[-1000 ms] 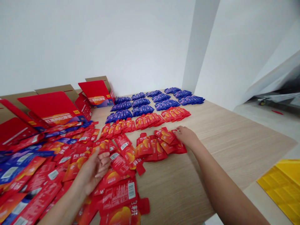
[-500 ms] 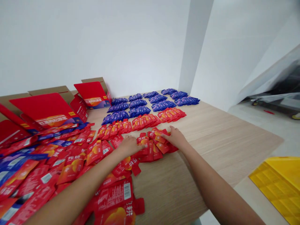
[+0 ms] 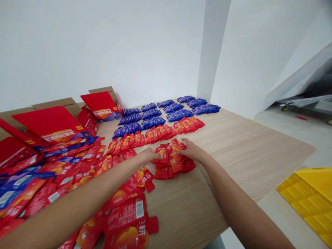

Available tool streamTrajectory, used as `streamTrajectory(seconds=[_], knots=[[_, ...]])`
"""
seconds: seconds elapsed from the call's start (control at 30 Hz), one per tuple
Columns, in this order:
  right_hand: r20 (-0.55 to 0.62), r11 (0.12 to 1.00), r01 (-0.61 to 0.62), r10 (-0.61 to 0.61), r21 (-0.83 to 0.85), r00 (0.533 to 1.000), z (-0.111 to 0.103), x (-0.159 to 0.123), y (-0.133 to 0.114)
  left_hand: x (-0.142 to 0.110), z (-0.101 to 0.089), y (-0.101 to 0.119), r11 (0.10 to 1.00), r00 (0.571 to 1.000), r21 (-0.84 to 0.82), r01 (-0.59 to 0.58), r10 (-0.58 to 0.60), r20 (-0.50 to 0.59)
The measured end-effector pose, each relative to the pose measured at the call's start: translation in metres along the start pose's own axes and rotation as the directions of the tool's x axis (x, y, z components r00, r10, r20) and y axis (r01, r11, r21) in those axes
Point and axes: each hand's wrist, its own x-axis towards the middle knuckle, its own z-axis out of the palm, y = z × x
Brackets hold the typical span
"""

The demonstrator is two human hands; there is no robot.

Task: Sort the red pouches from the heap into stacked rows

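A small pile of red sachets [image 3: 174, 159] with orange fruit prints lies on the wooden table between my hands. My left hand [image 3: 147, 156] is closed at the pile's left side, its thumb over one red sachet [image 3: 163, 154] and its other fingers mostly hidden. From the right, my right hand [image 3: 193, 151] grips the pile's edge, thumb on top and index finger along the far side. Just beyond lie rows of overlapping red sachets [image 3: 159, 134]. A large loose heap of red and blue sachets [image 3: 75, 173] spreads under and beside my left forearm.
Several fanned groups of blue sachets [image 3: 153, 122] stand in rows near the wall. Open red cartons [image 3: 52, 122] line the back left. Bare wood of the table [image 3: 254, 148] shows to the right. A yellow crate [image 3: 308, 200] sits beyond the table's right edge.
My left hand has shifted slightly right and brought a red sachet upright onto the pile's left side. The pile is more bunched together, with my right hand still at its right edge.
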Motion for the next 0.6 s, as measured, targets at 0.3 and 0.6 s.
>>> streamTrajectory(seconds=[0.3, 0.6], knots=[[0.056, 0.928, -0.023, 0.002, 0.371, 0.998, 0.024, -0.005, -0.013, -0.012, 0.019, 0.001, 0.996, 0.992, -0.008, 0.09, -0.089, 0.086], [0.108, 0.692, -0.091, 0.018, 0.716, 0.994, 0.037, -0.01, -0.019, -0.046, 0.03, 0.001, 0.96, 0.997, -0.272, 0.07, -0.072, 0.001]])
